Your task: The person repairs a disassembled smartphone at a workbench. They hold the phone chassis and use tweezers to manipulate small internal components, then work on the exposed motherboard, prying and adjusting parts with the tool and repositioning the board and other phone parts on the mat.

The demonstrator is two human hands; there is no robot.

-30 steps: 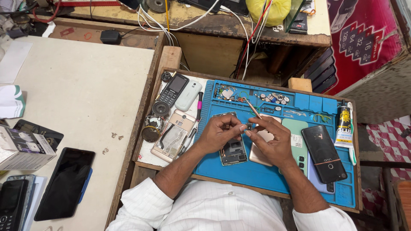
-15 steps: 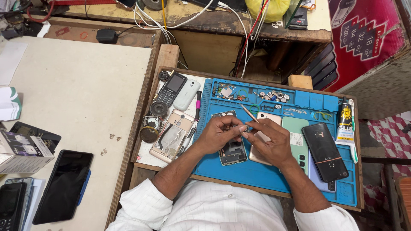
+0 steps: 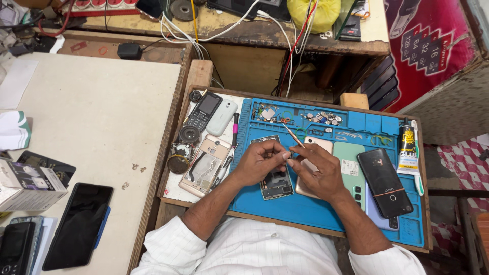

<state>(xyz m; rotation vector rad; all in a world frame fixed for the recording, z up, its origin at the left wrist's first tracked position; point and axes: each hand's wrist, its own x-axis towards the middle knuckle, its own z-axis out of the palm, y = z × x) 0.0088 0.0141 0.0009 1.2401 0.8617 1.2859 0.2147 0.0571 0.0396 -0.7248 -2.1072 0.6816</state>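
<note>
Both my hands meet over a blue work mat (image 3: 316, 209). My right hand (image 3: 318, 175) grips thin metal tweezers (image 3: 294, 136) whose tail points up and left. My left hand (image 3: 260, 162) pinches something very small at the tweezers' tips; what it is cannot be made out. Under the hands lies an opened phone (image 3: 275, 182) with its insides showing. A pale gold phone back (image 3: 320, 145) lies partly under my right hand.
On the mat's right lie a green phone back (image 3: 351, 165), a black phone (image 3: 384, 182) and a glue tube (image 3: 406, 148). Small screws and parts (image 3: 321, 118) fill the mat's top trays. Left of the mat lie a keypad phone (image 3: 202, 112), a white phone (image 3: 222, 117) and a stripped phone frame (image 3: 205, 165). A black phone (image 3: 79, 224) lies on the beige counter (image 3: 91, 117).
My hands have stayed over the opened phone, fingertips drawing a little closer together around the tweezers' tips. The view has shifted slightly.
</note>
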